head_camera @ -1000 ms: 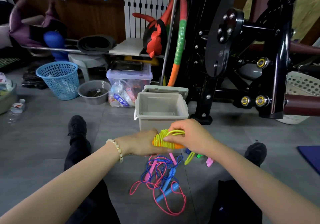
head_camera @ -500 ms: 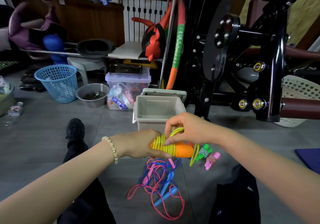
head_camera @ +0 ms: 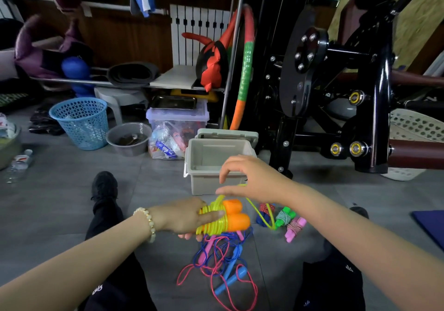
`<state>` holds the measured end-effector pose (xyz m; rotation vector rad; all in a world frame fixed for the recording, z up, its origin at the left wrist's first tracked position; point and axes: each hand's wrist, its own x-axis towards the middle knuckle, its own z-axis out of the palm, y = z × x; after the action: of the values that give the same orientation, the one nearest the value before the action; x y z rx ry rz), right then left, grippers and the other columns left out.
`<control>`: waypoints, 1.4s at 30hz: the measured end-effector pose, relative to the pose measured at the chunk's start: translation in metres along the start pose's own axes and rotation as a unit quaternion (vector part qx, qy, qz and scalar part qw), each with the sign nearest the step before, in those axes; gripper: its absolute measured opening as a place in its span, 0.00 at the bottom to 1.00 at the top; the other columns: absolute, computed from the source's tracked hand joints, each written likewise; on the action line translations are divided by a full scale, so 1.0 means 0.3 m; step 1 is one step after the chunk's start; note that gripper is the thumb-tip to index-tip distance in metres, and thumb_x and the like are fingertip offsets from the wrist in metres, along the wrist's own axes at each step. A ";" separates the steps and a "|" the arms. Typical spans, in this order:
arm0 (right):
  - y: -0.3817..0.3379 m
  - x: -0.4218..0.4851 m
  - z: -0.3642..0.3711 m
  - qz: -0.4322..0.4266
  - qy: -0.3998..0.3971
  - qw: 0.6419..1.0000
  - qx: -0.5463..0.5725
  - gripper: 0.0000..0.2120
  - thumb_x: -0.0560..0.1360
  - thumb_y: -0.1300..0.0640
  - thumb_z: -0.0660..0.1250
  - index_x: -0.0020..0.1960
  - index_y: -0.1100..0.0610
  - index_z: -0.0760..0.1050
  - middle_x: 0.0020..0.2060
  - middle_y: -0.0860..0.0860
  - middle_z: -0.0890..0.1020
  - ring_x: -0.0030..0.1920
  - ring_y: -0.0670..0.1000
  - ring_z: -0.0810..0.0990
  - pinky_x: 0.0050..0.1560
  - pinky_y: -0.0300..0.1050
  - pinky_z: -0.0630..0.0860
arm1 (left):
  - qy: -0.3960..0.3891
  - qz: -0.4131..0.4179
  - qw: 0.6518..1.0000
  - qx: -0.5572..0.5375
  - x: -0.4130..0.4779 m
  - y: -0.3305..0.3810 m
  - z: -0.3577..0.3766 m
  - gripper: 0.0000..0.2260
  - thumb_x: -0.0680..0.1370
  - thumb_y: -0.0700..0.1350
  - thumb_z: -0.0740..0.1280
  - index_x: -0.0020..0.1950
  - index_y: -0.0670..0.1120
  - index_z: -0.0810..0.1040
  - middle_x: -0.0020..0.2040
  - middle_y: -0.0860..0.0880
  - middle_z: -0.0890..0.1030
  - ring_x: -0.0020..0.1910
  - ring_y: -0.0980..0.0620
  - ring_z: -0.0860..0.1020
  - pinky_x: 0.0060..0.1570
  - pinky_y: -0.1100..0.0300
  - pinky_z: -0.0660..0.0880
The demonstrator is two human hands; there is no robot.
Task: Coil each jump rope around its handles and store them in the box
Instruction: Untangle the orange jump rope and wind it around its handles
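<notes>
The left hand (head_camera: 189, 217) is closed around two orange handles (head_camera: 234, 214) held side by side, its thumb pressed on the yellow rope (head_camera: 212, 224) coiled around them. The right hand (head_camera: 249, 178) hovers just above and beyond the handles, fingers spread and loosely curled; the free end of the yellow rope runs up to its thumb and forefinger, which seem to pinch it, though the contact itself is hard to make out. From there a slack loop of that rope drops to the floor (head_camera: 60, 202) on the right hand's side.

Below the left hand lie two loose, tangled ropes: a pink rope (head_camera: 240, 294) and a blue rope (head_camera: 230, 279), their handles among the strands. Under the right wrist sit three already wound bundles: a blue-handled one (head_camera: 263, 214), a green-handled one (head_camera: 284, 215) and a pink-handled one (head_camera: 294, 230), close together. That makes six jump ropes in all.

One grey box (head_camera: 216, 185) stands open directly beyond the hands, its lid tipped back; what shows of the inside looks bare. Farther left of the left hand are a blue basket (head_camera: 80, 123) and a grey bowl (head_camera: 128, 140).
</notes>
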<state>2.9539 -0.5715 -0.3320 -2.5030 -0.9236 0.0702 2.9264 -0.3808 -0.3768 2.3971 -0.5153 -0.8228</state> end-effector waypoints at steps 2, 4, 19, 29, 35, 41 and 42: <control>0.008 -0.001 0.000 0.004 0.055 0.997 0.052 0.09 0.73 0.47 0.69 0.48 0.52 0.78 0.47 0.47 0.78 0.51 0.45 0.76 0.58 0.48 0.71 | 0.011 -0.047 0.991 -0.122 0.014 -0.014 0.007 0.28 0.80 0.62 0.50 0.37 0.43 0.77 0.29 0.47 0.78 0.21 0.55 0.72 0.25 0.65 0.72; 0.017 -0.011 0.015 0.014 0.064 0.994 0.087 0.08 0.74 0.50 0.69 0.50 0.54 0.78 0.49 0.48 0.79 0.53 0.45 0.76 0.59 0.47 0.71 | 0.004 -0.062 0.963 -0.262 0.027 -0.023 0.016 0.27 0.79 0.62 0.50 0.39 0.43 0.76 0.27 0.50 0.78 0.20 0.55 0.71 0.23 0.64 0.71; 0.067 -0.098 0.172 0.189 0.049 0.812 0.549 0.45 0.55 0.39 0.79 0.63 0.61 0.70 0.54 0.52 0.79 0.59 0.50 0.75 0.68 0.47 0.67 | -0.038 0.017 0.882 -0.469 0.070 0.033 0.026 0.33 0.71 0.66 0.53 0.56 0.38 0.72 0.31 0.46 0.77 0.24 0.53 0.71 0.26 0.63 0.69; 0.035 -0.145 0.198 0.143 -0.042 0.812 0.564 0.45 0.54 0.33 0.77 0.63 0.54 0.69 0.54 0.57 0.78 0.51 0.50 0.78 0.58 0.45 0.72 | -0.198 0.034 0.862 -0.466 0.046 0.068 -0.002 0.27 0.78 0.64 0.47 0.58 0.41 0.68 0.34 0.49 0.75 0.27 0.55 0.71 0.31 0.65 0.71; 0.001 -0.157 0.184 0.131 -0.016 0.829 0.543 0.39 0.53 0.31 0.75 0.52 0.57 0.71 0.33 0.45 0.83 0.35 0.41 0.80 0.38 0.32 0.74 | -0.221 0.018 0.870 -0.440 0.055 0.051 -0.004 0.30 0.75 0.67 0.48 0.53 0.43 0.73 0.36 0.50 0.77 0.32 0.55 0.75 0.38 0.65 0.74; -0.011 -0.142 0.174 0.140 0.009 0.859 0.491 0.34 0.58 0.28 0.70 0.49 0.54 0.71 0.35 0.43 0.79 0.37 0.39 0.77 0.41 0.33 0.71 | -0.158 -0.003 0.894 -0.419 0.048 0.051 -0.036 0.33 0.73 0.68 0.52 0.56 0.39 0.74 0.33 0.48 0.77 0.28 0.54 0.74 0.33 0.63 0.74; -0.014 -0.141 0.165 0.133 0.009 0.863 0.487 0.34 0.58 0.29 0.70 0.51 0.53 0.70 0.36 0.40 0.80 0.38 0.37 0.78 0.41 0.31 0.71 | -0.134 0.008 0.895 -0.426 0.045 0.057 -0.041 0.31 0.73 0.67 0.53 0.54 0.39 0.74 0.32 0.48 0.76 0.27 0.54 0.73 0.31 0.63 0.73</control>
<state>2.9087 -0.5749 -0.3789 -1.6330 -0.3509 0.4749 2.9415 -0.3964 -0.3642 1.4777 -0.1969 -1.0958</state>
